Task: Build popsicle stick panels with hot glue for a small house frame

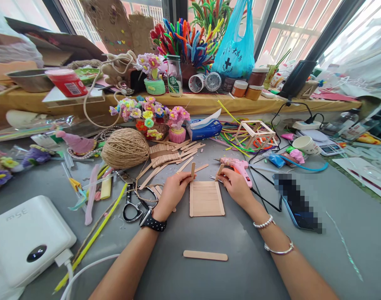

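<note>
Mid-table: left hand [173, 192] pinching one upright stick [192, 169], right hand [236, 186] pinching another [220, 171], both at the one stick panel [206, 199]; one loose stick [205, 255] nearer the front edge.

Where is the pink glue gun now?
The pink glue gun lies on the grey table, just beyond the right hand, left of the phone.

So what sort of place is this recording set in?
Most likely a home or studio craft table by a window. It shows in the glue gun, the loose craft sticks, the twine ball and the pipe cleaners on the sill.
</note>
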Motion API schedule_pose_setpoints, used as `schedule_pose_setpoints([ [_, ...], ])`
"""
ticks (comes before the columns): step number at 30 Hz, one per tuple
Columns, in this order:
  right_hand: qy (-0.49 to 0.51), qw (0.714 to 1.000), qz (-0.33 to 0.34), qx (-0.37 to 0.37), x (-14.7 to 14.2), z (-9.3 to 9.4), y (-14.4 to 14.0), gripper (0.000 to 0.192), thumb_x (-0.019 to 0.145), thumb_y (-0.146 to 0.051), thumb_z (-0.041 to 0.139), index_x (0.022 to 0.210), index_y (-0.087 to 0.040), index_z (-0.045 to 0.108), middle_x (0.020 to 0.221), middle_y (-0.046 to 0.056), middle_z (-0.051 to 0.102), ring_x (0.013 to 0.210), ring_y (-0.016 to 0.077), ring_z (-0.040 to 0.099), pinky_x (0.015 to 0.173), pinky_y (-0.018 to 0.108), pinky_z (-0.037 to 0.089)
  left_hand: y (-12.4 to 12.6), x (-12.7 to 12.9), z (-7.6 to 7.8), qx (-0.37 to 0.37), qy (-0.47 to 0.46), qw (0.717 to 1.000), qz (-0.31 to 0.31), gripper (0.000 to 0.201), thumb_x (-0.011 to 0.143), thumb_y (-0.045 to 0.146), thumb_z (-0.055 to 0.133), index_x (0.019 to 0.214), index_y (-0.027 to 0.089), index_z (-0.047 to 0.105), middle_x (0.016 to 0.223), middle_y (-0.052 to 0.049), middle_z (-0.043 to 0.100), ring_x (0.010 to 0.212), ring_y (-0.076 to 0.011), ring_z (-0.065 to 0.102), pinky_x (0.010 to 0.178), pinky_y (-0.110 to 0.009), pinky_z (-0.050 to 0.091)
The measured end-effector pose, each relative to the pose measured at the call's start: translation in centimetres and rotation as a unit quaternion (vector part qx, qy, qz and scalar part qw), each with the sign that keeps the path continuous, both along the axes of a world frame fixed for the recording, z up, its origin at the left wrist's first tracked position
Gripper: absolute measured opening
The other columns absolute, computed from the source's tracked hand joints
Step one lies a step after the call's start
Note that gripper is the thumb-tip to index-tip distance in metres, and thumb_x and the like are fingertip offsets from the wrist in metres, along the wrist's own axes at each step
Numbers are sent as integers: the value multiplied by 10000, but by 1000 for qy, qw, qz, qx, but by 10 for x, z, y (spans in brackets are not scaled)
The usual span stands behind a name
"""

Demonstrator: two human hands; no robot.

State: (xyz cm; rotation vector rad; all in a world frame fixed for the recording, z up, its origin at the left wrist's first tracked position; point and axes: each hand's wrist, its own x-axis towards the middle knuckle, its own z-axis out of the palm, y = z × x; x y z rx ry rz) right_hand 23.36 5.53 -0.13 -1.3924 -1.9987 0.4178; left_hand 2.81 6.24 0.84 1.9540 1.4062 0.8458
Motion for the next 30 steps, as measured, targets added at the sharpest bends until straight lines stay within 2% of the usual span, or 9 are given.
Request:
schedule_pose_setpoints([
  [15, 1, 1000, -5, -11, -1, 0, 0, 130, 815, -186, 423, 782, -179, 548, 796, 64, 620, 748, 204, 560, 673, 311, 425, -1, 1, 0, 3, 9, 1000, -1, 234, 805, 229, 429, 856, 204, 656, 910, -22, 689, 851, -183, 611, 747, -266, 448],
  [19, 14, 999, -29, -9, 0, 2, -1, 123, 818, -193, 410, 802, -175, 531, 810, 70, 615, 746, 198, 554, 662, 305, 424, -2, 0, 2, 16, 14, 999, 24, 229, 801, 232, 430, 918, 184, 621, 908, -35, 680, 829, -171, 612, 739, -255, 451],
  [22, 25, 998, -56, -11, 3, 8, -7, 133, 820, -196, 392, 885, -168, 505, 787, 63, 600, 688, 179, 547, 632, 293, 424, -7, -4, 7, 19, 31, 998, 52, 252, 792, 240, 435, 990, 162, 570, 850, -42, 675, 747, -159, 621, 677, -245, 464],
  [26, 18, 996, -44, -78, 8, 14, -18, 234, 791, -176, 407, 1020, -152, 451, 656, 4, 552, 563, 142, 525, 549, 250, 413, -18, -8, 17, 7, 96, 993, 64, 173, 760, 264, 461, 744, 178, 610, 683, -31, 660, 619, -167, 598, 567, -247, 424],
  [30, -21, 989, -10, -146, 9, 15, -28, 191, 760, -151, 414, 938, -162, 482, 601, -22, 543, 495, 119, 510, 493, 228, 384, -27, -6, 21, -3, 158, 986, 62, 222, 746, 283, 464, 578, 190, 575, 530, -11, 602, 505, -155, 545, 485, -238, 341],
])
